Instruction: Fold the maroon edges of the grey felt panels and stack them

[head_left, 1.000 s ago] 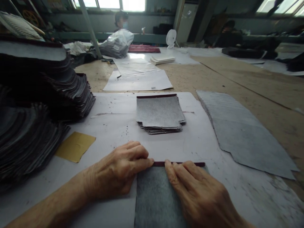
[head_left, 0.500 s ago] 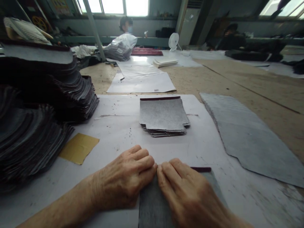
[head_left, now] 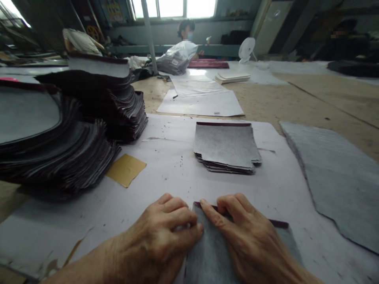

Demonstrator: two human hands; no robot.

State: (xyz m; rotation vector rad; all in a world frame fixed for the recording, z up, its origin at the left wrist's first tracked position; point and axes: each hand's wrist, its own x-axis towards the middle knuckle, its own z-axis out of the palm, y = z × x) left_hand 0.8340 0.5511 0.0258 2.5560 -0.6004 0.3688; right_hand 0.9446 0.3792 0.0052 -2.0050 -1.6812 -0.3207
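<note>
A grey fabric panel (head_left: 211, 252) with a dark red folded top edge lies in front of me, partly hidden under my hands. My left hand (head_left: 164, 232) is closed at its left border, thumb and curled fingers meeting at the edge. My right hand (head_left: 245, 228) rests over the panel. Its index finger is stretched out, pressing the fold near the top left corner, apart from the bent middle finger; its thumb is hidden. Beyond the hands sits a small stack of similar grey panels (head_left: 225, 144), also with a dark red top edge.
Tall piles of dark-edged grey pieces (head_left: 74, 157) stand at the left, beside a yellow-brown card (head_left: 126, 170). A larger grey piece (head_left: 340, 177) lies at the right. White sheets (head_left: 201, 102), a fan (head_left: 246, 49) and a bulky plastic bag (head_left: 177, 57) are farther back. Other people sit beyond.
The view has swung left, so the piles show more fully. My right index finger has straightened onto the fold, and the hands have parted slightly at the corner.
</note>
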